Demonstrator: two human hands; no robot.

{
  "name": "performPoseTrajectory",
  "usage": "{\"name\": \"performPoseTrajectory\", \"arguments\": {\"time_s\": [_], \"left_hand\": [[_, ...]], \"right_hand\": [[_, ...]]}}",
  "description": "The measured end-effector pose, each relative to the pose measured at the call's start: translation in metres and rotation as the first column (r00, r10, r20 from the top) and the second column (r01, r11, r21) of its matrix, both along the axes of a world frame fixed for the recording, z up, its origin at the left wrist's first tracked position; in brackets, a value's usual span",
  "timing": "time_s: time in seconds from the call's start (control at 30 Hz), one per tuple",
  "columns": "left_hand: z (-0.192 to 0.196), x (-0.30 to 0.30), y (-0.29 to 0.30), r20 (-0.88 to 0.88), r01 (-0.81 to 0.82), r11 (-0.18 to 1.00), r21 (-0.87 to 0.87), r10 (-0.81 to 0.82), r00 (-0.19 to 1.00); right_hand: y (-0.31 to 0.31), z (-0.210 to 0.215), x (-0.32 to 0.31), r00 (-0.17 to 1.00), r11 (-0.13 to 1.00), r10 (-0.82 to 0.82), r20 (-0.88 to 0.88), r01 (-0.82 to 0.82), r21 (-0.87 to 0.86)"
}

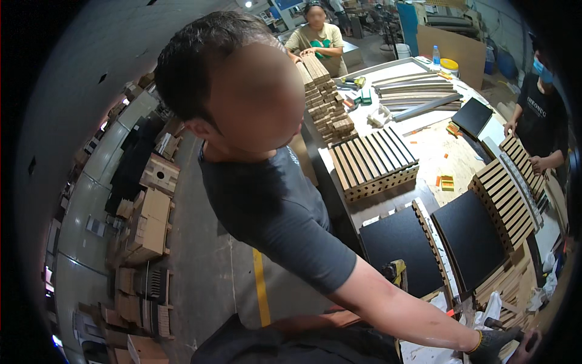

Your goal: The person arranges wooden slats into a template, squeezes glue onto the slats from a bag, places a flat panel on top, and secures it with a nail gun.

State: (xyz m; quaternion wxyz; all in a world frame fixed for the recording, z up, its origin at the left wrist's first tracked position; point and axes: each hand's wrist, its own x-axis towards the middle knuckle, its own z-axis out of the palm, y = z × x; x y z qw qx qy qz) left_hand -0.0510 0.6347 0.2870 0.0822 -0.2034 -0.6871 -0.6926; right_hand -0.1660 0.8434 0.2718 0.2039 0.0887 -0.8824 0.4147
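Note:
A forearm, apparently mine (330, 320), crosses the lower edge above dark cloth. My left hand is hidden behind the bare arm of a co-worker in a grey T-shirt (273, 212), who leans across in front of me. The co-worker's dark-gloved hand (494, 346) reaches to the lower right. Beside that glove, a dim bare hand (528, 347) shows at the rim, perhaps my right hand; its fingers are too dark to read. Nearby are a dark tool handle (492, 326), white plastic wrapping (494, 303) and a yellow-and-black power tool (397, 273).
On the worktable, black panels (403, 246) lie beside slatted wooden panels (503, 203). Stacked wood strips (324, 100) and a slatted stack (373, 158) stand farther back. Two other people (318, 39) are at the table's far and right sides. Boxes (145, 224) line the left floor.

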Motion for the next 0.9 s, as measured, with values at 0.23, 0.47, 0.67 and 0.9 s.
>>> {"name": "performPoseTrajectory", "arguments": {"time_s": [0.23, 0.47, 0.67, 0.9], "left_hand": [[-0.016, -0.093, -0.034, -0.211, 0.042, 0.971, -0.237, -0.094, 0.973], [-0.135, 0.179, -0.204, 0.458, -0.152, 0.884, 0.442, -0.076, 0.885], [-0.128, 0.197, -0.193, 0.773, -0.635, 0.684, 0.36, 0.163, 0.614], [-0.137, 0.177, -0.195, 0.855, -0.598, 0.768, 0.229, 0.135, 0.501]], "right_hand": [[-0.111, 0.093, 0.064, 0.999, 0.964, -0.042, 0.009, 0.038, 0.264], [-0.158, 0.09, 0.04, 0.907, 0.892, 0.412, 0.087, -0.421, 0.164], [-0.182, 0.056, 0.046, 0.829, 0.861, 0.489, 0.272, -0.509, 0.004], [-0.226, -0.028, 0.109, 0.568, 0.773, 0.621, 0.54, -0.557, -0.304]]}}
